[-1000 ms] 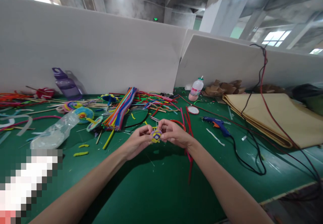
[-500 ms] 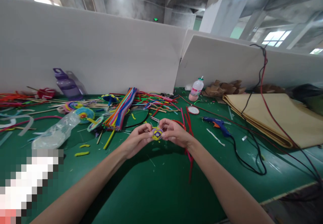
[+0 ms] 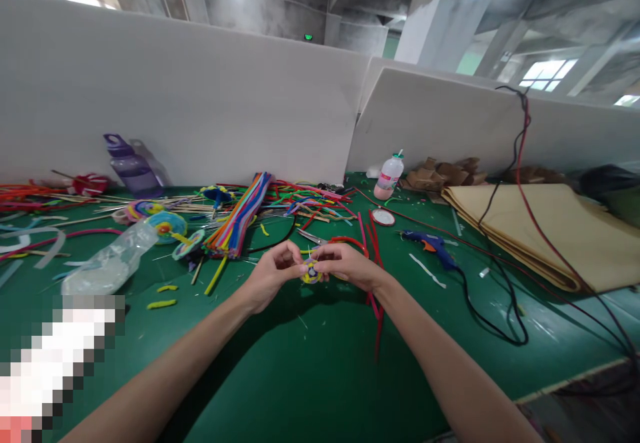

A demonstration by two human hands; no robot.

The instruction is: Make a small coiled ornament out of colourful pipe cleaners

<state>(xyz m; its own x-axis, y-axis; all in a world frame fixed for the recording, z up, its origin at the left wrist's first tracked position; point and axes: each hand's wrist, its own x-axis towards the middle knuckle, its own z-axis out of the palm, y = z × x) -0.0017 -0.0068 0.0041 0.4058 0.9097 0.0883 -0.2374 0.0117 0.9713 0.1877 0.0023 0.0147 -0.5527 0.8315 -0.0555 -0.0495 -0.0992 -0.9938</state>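
Observation:
Between my two hands is a small round coil of yellow and purple pipe cleaner [image 3: 311, 274], partly covered by fingertips. My left hand [image 3: 274, 273] is closed, thumb and fingers pinching the coil's left side. My right hand [image 3: 347, 264] pinches it from the right, its fingers bent over the top. Just behind them lie scissors [image 3: 311, 237], with their red handle [image 3: 350, 242] partly hidden by my right hand. Red pipe cleaners [image 3: 374, 246] run beside and under my right wrist.
A bundle of coloured pipe cleaners [image 3: 241, 216] and several finished coils [image 3: 167, 227] lie left. A blue glue gun [image 3: 434, 247] with its cord is on the right, near brown paper sheets [image 3: 530, 236]. Bottles [image 3: 131, 166] stand by the white partition [image 3: 200, 96].
My right hand's fingers have shifted left and over the top of the coil. The coil now tilts and sits slightly lower, more covered, and more of the scissors shows.

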